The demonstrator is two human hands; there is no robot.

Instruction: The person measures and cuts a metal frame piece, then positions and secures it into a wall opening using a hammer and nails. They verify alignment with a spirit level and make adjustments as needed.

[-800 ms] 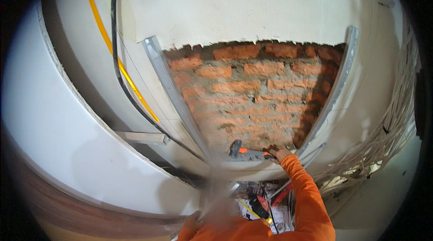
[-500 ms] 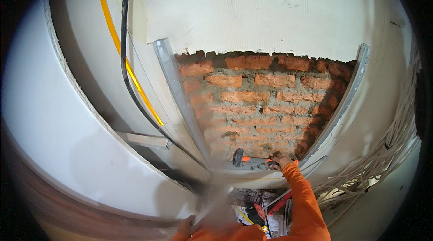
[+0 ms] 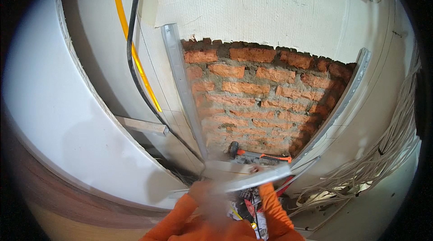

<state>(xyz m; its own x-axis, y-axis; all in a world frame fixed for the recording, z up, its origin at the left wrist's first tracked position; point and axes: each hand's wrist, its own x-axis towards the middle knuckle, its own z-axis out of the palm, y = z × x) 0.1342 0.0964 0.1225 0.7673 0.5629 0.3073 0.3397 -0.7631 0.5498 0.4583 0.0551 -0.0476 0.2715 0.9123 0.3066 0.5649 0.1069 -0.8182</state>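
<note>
A pale grey metal profile (image 3: 259, 180) lies slantwise across the space in front of me, below the brick wall. My left hand (image 3: 198, 190) grips its left part; a smear on the picture blurs this area. Farther right, my right hand (image 3: 256, 169) is around the profile, with only some fingers showing above it and the rest hidden behind. Just beyond, a hammer (image 3: 264, 156) with a dark head and an orange-and-grey handle rests on the ledge at the foot of the bricks. No hand touches it.
Upright metal profiles, left (image 3: 178, 74) and right (image 3: 347, 99), frame the exposed brick wall (image 3: 248, 88). A black cable (image 3: 131, 56) and a yellow strip (image 3: 121, 15) hang at left beside a white board (image 3: 85, 137). Bundled pale cables (image 3: 374, 160) hang right. Tools (image 3: 250, 209) lie below.
My right hand has let go of the hammer, left on the ledge, and moved down-left to the metal profile. My left hand has risen with the profile, which now lies more level.
</note>
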